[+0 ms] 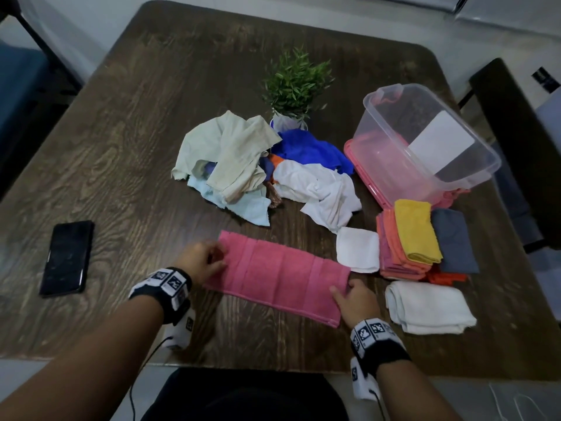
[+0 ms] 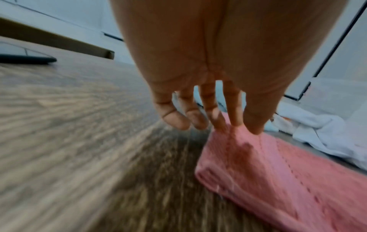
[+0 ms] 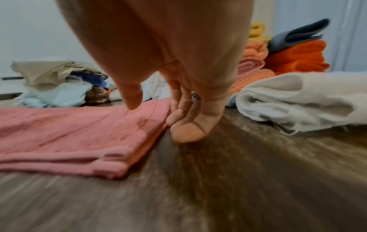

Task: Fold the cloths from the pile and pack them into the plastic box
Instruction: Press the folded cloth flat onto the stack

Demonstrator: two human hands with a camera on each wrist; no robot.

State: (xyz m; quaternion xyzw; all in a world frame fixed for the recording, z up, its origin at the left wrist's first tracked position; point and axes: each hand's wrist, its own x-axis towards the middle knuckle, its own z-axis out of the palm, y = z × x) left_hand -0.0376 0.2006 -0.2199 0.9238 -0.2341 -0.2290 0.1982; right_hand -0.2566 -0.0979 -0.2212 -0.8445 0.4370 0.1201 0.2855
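Note:
A pink towel (image 1: 279, 276), folded into a long strip, lies on the table's near side. My left hand (image 1: 220, 262) is at its left end. In the left wrist view the thumb and two fingers of that hand (image 2: 244, 127) pinch the towel (image 2: 278, 175) and lift its edge a little. My right hand (image 1: 343, 288) is at the right end. In the right wrist view its fingers (image 3: 184, 125) touch the towel's (image 3: 69, 133) edge at the table, and the thumb hovers just above the cloth. The unfolded pile (image 1: 243, 162) lies behind. The clear plastic box (image 1: 425, 141) stands at the back right on a pink lid.
Folded cloths are stacked right of the towel: yellow, orange, pink and grey (image 1: 419, 235), a small white one (image 1: 358, 249) and a larger white one (image 1: 428, 305). A phone (image 1: 68, 258) lies at the left. A potted plant (image 1: 294, 86) stands behind the pile.

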